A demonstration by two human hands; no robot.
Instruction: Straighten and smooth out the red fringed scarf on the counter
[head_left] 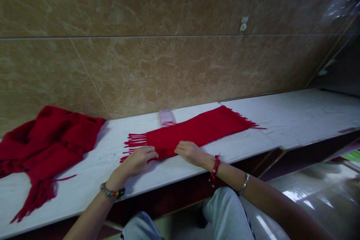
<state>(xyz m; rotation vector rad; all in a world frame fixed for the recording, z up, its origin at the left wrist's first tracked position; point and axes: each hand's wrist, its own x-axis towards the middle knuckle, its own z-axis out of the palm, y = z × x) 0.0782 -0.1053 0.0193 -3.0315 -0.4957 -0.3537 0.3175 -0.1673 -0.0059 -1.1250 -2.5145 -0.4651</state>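
A red fringed scarf [197, 129] lies flat in a long strip on the white counter, with tassels at both ends. My left hand [141, 160] is at its near left corner, fingers closed on the edge beside the fringe. A short way to the right, my right hand [191, 152] pinches the scarf's near edge. Another red scarf [59, 138] lies in a crumpled heap at the left, its tassels hanging toward the counter's front.
The white counter [284, 112] runs along a brown marbled tile wall [157, 60]. Behind the flat scarf lies a small blurred pale packet [167, 117]. Dark open shelving [174, 195] is under the counter, just above my knees.
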